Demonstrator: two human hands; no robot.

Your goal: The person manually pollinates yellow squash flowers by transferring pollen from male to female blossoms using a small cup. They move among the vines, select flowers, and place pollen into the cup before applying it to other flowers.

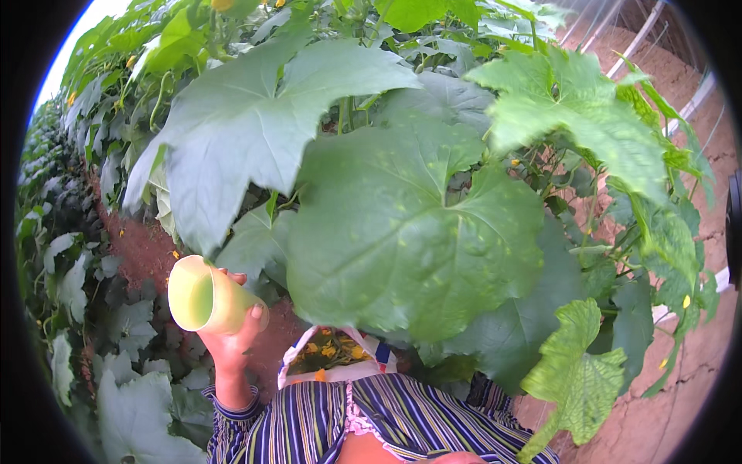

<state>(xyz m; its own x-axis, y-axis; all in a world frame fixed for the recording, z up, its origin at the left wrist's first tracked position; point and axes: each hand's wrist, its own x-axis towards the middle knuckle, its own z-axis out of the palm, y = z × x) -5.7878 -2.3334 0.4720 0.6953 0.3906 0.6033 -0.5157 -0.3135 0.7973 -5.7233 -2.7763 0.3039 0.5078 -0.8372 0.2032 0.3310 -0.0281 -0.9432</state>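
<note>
My left hand (229, 351) grips a pale yellow plastic cup (228, 301) around its side. The cup is tilted, its mouth facing left and toward me; its inside looks greenish, and I cannot tell whether it holds anything. Large cucumber-like leaves (394, 249) spread right in front of me, with a paler leaf (243, 127) reaching over the cup's upper right. Below the leaves, against my body, stands a white bag (348, 371) holding yellow flowers (328, 350) and green bits. My right hand is out of view; leaves cover the end of that sleeve.
A narrow reddish soil path (136, 249) runs along the left between plant rows. More dark leaves (124, 330) crowd the lower left. On the right rises a cracked earthen wall (655, 377), with white poles (637, 37) at its upper end. A yellow-green leaf (571, 371) hangs near my right side.
</note>
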